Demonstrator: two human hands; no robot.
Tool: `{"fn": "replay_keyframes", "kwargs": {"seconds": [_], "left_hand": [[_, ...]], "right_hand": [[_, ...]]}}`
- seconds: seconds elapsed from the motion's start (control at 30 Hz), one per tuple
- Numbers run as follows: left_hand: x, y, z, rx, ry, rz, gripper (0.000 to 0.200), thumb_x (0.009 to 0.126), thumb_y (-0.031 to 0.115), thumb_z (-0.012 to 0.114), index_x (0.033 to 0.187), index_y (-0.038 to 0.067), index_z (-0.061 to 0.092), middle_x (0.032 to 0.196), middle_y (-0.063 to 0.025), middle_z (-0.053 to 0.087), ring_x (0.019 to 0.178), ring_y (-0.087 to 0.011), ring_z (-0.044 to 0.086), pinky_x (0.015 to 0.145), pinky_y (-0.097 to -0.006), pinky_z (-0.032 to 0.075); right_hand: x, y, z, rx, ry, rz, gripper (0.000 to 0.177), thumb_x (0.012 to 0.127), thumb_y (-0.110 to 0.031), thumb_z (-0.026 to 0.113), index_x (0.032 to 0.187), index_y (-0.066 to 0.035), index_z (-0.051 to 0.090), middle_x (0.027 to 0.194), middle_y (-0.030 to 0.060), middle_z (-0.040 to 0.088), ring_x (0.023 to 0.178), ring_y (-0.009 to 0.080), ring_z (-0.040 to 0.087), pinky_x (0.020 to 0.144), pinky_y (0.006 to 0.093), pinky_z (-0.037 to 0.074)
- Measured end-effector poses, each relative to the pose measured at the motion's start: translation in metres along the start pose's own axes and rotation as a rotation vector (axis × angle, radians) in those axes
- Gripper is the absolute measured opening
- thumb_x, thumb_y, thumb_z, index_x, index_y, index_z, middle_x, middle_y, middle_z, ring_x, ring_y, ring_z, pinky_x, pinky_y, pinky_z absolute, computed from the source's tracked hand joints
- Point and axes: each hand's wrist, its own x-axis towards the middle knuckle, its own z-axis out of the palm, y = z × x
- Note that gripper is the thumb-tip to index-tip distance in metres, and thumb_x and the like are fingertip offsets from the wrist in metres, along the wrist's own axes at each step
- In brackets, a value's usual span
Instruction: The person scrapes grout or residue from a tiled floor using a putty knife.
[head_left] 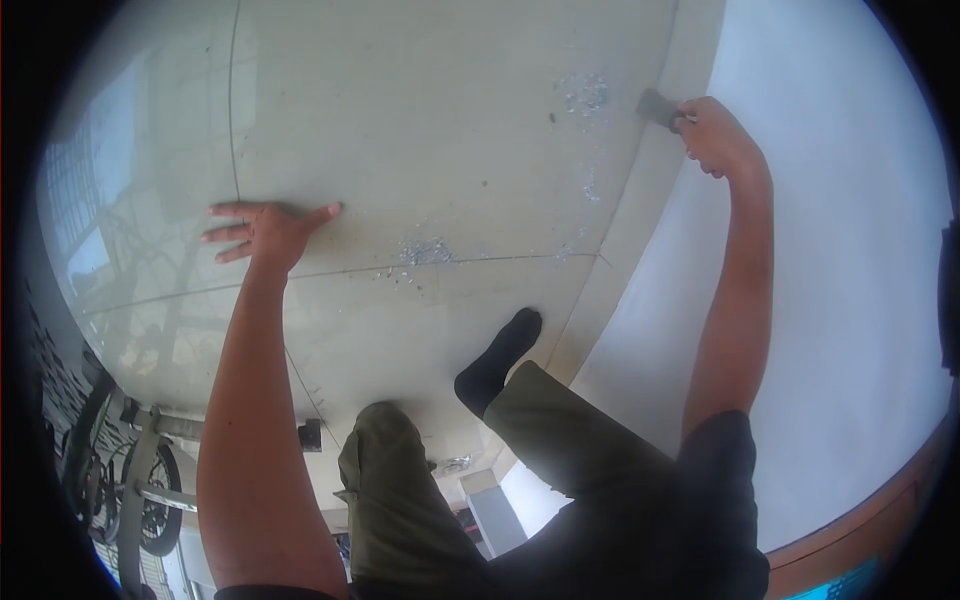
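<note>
My left hand (272, 232) lies flat on the glossy tiled floor (430, 130), its fingers spread and nothing in it. At the upper right, my right hand (715, 138) is closed around a small dark tool with a flat, blunt end (658, 108). Motion blurs the tool, and its exact kind cannot be made out. Its end is at the pale skirting (632, 205) along the foot of the white wall (840, 250). A pile of greyish flakes (428, 250) sits on the floor between my hands. Another patch of flakes (586, 93) is near the tool.
My foot in a black sock (498, 352) rests on the floor near the skirting, and my bent knee (385, 425) is beside it. A bicycle (150, 490) stands at the lower left. Behind me is a small dark box (310, 435).
</note>
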Motion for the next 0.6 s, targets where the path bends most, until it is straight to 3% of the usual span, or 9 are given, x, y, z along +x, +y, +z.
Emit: {"fn": "replay_keyframes", "kwargs": {"seconds": [0.03,0.1,0.17,0.27,0.37,0.43,0.53,0.6], "left_hand": [[0.001,0.000,0.001,-0.002,0.015,-0.021,0.175,0.057,0.055,0.099,0.144,-0.005,-0.041,0.148,-0.0455,-0.038,0.138,-0.0731,-0.022,0.114,-0.0752,0.020],[0.005,0.002,0.004,0.018,0.041,-0.027,0.175,0.056,0.054,0.099,0.145,-0.003,-0.040,0.149,-0.0442,-0.038,0.139,-0.0723,-0.021,0.115,-0.0754,0.018],[0.009,-0.001,0.007,0.032,0.067,-0.065,0.175,0.055,0.052,0.100,0.147,-0.001,-0.039,0.151,-0.0427,-0.038,0.141,-0.0713,-0.019,0.116,-0.0753,0.016],[0.019,-0.013,0.011,0.032,0.063,-0.050,0.175,0.055,0.051,0.100,0.148,0.000,-0.038,0.151,-0.0425,-0.037,0.141,-0.0710,-0.019,0.117,-0.0744,0.014],[0.020,-0.007,0.016,0.017,0.076,-0.034,0.174,0.056,0.051,0.100,0.149,0.001,-0.038,0.152,-0.0424,-0.036,0.141,-0.0713,-0.018,0.117,-0.0744,0.013],[0.019,-0.011,0.014,0.021,0.105,-0.015,0.174,0.056,0.051,0.100,0.149,0.001,-0.038,0.153,-0.0422,-0.035,0.141,-0.0717,-0.017,0.117,-0.0748,0.012],[0.026,-0.014,0.012,0.054,0.139,-0.028,0.172,0.058,0.051,0.099,0.149,0.002,-0.038,0.155,-0.0403,-0.034,0.141,-0.0723,-0.016,0.116,-0.0764,0.010],[0.021,-0.012,0.016,0.047,0.149,-0.037,0.167,0.063,0.052,0.097,0.151,0.003,-0.036,0.156,-0.0380,-0.034,0.141,-0.0730,-0.014,0.116,-0.0772,0.010]], "right_hand": [[0.016,0.012,0.007,0.014,0.013,0.015,0.029,0.094,-0.014,0.056,0.109,0.003,0.072,0.102,0.0274,0.073,0.099,0.0438,0.072,0.085,0.0498,0.057],[0.051,0.034,0.035,-0.237,0.316,-0.335,0.028,0.093,-0.013,0.055,0.106,0.001,0.075,0.106,0.0273,0.073,0.099,0.0416,0.073,0.083,0.0494,0.058],[0.046,0.000,0.053,-0.252,0.230,-0.268,0.027,0.091,-0.012,0.056,0.102,-0.001,0.077,0.110,0.0263,0.073,0.101,0.0411,0.073,0.085,0.0500,0.058],[0.029,-0.040,0.055,-0.242,0.206,-0.259,0.023,0.087,-0.013,0.062,0.099,-0.007,0.080,0.106,0.0162,0.077,0.102,0.0337,0.074,0.083,0.0394,0.060],[0.052,-0.060,0.049,-0.283,0.068,-0.225,0.021,0.077,-0.015,0.073,0.097,-0.014,0.081,0.096,0.0043,0.077,0.089,0.0205,0.075,0.063,0.0367,0.059],[0.063,-0.076,0.033,-0.271,-0.103,-0.171,0.023,0.070,-0.013,0.079,0.093,-0.017,0.080,0.090,0.0005,0.073,0.078,0.0176,0.071,0.056,0.0343,0.054],[0.079,-0.089,0.012,-0.363,-0.189,-0.178,0.018,0.074,-0.014,0.078,0.092,-0.015,0.077,0.088,0.0018,0.071,0.072,0.0216,0.068,0.055,0.0385,0.053],[0.107,-0.101,0.003,-0.259,-0.136,-0.176,0.018,0.077,-0.015,0.077,0.094,-0.013,0.077,0.089,0.0039,0.072,0.073,0.0244,0.069,0.056,0.0419,0.053]]}}
